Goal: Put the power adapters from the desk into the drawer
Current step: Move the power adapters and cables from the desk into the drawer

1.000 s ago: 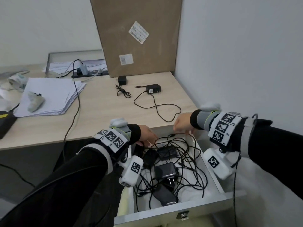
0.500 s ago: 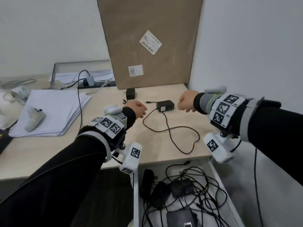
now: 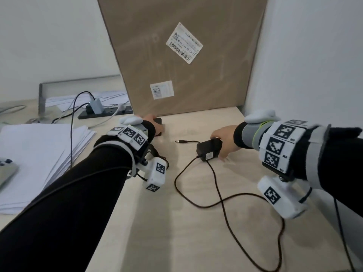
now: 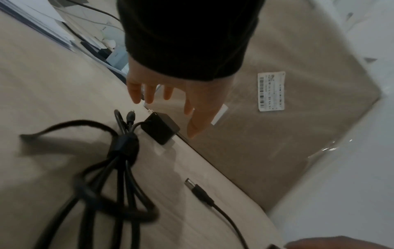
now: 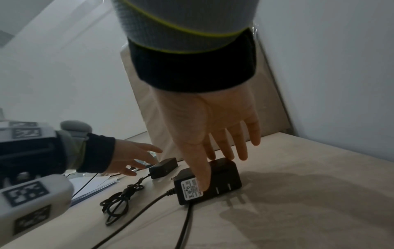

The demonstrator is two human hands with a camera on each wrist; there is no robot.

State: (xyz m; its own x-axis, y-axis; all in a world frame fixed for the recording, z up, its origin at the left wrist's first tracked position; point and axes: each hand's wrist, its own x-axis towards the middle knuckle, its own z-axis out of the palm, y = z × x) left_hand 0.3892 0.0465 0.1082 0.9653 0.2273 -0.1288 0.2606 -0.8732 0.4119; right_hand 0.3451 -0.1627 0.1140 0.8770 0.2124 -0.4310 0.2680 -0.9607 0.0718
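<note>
Two black power adapters lie on the desk. The larger adapter has a white label, and its long cable loops toward the front edge. My right hand pinches its right end, thumb on the near face and fingers over the far edge; the adapter still rests on the desk. The small adapter sits at the foot of the cardboard, its cord tied in a bundle. My left hand hovers just over this adapter with fingers spread, holding nothing. The drawer is out of view.
A big cardboard sheet leans against the back wall. The white side wall bounds the desk on the right. A paper stack, a grey handset and a power strip occupy the left.
Both hands rose from the drawer to the desk and reached forward. The right hand took hold of the larger adapter; the left opened over the small one. The drawer left the view.
</note>
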